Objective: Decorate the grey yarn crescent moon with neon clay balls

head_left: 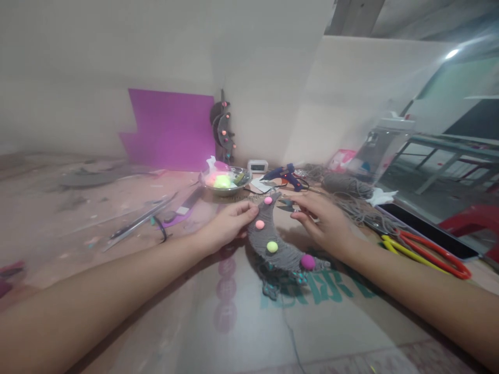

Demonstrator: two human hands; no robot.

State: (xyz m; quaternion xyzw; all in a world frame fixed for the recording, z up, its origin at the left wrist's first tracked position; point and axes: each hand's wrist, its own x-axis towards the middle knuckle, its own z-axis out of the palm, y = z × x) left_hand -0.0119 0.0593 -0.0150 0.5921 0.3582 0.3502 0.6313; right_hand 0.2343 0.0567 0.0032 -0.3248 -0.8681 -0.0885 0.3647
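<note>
A grey yarn-wrapped crescent (265, 236) with pink, orange, yellow-green and purple pom-poms stands tilted over the cardboard in the middle. My left hand (236, 221) pinches its left edge near the upper part, thumb in front. Small teal bits hang along the crescent's lower edge. To the right of its upper tip, my right hand (322, 221) is closed around a small pair of dark pointed snips (286, 208), whose blades point left toward the crescent. Most of the snips is hidden by the fingers.
Behind stand a bowl (224, 191) of pom-poms, a blue glue gun (284, 175) and a small white clock (258, 166). Grey yarn (346, 185), a phone (429, 228) and red-and-yellow-handled scissors (434, 252) lie right. Purple card (175, 130) leans against the wall beside another decorated crescent (224, 127).
</note>
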